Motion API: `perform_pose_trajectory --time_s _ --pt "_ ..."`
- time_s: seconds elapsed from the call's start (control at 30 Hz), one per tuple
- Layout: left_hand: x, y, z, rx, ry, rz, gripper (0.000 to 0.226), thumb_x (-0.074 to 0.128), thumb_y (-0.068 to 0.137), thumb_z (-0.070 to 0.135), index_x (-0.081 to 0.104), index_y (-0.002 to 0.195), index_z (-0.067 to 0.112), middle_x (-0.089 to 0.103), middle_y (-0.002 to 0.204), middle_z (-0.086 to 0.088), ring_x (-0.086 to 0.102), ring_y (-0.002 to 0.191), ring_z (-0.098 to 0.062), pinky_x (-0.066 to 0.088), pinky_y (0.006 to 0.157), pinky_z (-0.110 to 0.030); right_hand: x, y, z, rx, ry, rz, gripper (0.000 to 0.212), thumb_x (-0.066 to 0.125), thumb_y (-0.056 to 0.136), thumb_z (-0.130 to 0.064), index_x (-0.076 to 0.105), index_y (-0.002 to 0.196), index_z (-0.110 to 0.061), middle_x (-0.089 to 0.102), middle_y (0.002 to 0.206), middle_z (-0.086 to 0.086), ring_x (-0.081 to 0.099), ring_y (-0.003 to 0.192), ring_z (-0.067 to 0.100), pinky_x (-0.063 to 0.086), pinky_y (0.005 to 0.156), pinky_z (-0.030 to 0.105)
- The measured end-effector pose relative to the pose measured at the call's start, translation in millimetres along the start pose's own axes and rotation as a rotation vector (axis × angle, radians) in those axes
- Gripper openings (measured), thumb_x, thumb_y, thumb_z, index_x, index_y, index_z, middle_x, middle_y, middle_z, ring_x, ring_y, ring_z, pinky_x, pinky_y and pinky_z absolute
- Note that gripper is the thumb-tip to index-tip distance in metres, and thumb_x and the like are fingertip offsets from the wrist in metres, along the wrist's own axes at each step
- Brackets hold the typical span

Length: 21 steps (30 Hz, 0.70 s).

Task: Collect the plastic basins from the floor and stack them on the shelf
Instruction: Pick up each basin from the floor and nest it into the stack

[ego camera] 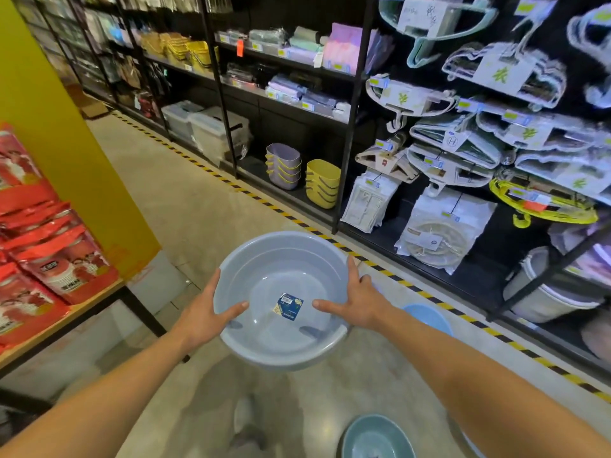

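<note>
Outstretched, left hand (206, 314) and right hand (358, 300) clamp the grey basin (281, 345) rim, seemingly level.

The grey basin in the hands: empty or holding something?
Empty: the grey basin shows a bare bottom with only a label sticker stuck inside.

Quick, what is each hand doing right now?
Left hand: closed on the left rim of the round grey-blue plastic basin.
Right hand: closed on the right rim of the same basin.
</note>
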<state>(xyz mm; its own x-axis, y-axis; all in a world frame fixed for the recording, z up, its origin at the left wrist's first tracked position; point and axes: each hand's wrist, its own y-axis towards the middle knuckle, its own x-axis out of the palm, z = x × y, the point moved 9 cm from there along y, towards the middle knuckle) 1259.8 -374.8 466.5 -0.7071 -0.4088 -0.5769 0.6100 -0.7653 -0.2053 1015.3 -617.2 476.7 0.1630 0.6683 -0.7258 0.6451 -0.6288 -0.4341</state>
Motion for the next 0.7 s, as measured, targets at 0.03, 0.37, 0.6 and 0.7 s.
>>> perform_pose_trajectory --time_s 0.03,0.37,0.6,0.7 --pt "0 9 -7 -0.009 0.000 0.004 0.107 0.080 0.086 0.069 0.016 0.170 0.050 0.064 0.144 0.018 0.068 0.126 -0.017 0.061 0.101 -0.049 3 10 -1 0.003 0.006 -0.005 0.152 0.068 0.060 -0.098 -0.027 0.163 -0.041 0.016 0.171 0.023 0.044 0.148 0.042 0.039 0.118 0.048" --pt "-12 126 -81 -0.079 -0.089 0.004 0.096 0.079 0.078 0.078 0.026 0.156 0.069 0.067 0.132 0.029 0.072 0.115 -0.005 0.061 0.086 -0.023 48 151 -18 0.055 -0.001 -0.065 0.150 0.063 0.058 -0.102 -0.027 0.162 -0.042 0.020 0.168 0.022 0.044 0.147 0.041 0.042 0.116 0.051" --pt "8 247 -184 -0.248 0.071 -0.069 0.113 0.078 0.085 0.067 0.013 0.174 0.041 0.062 0.150 -0.004 0.064 0.133 -0.030 0.053 0.109 -0.051 101 285 -10 0.074 0.041 -0.036 0.141 0.061 0.061 -0.103 -0.028 0.159 -0.052 0.030 0.156 0.012 0.055 0.136 0.033 0.052 0.103 0.045" --pt "29 298 -240 -0.289 0.099 -0.038 0.115 0.075 0.085 0.070 0.008 0.175 0.042 0.046 0.164 -0.007 0.053 0.144 -0.031 0.045 0.115 -0.044 141 349 11 0.084 0.078 -0.030 0.142 0.061 0.057 -0.106 -0.029 0.156 -0.057 0.030 0.151 0.002 0.054 0.136 0.029 0.055 0.095 0.042"
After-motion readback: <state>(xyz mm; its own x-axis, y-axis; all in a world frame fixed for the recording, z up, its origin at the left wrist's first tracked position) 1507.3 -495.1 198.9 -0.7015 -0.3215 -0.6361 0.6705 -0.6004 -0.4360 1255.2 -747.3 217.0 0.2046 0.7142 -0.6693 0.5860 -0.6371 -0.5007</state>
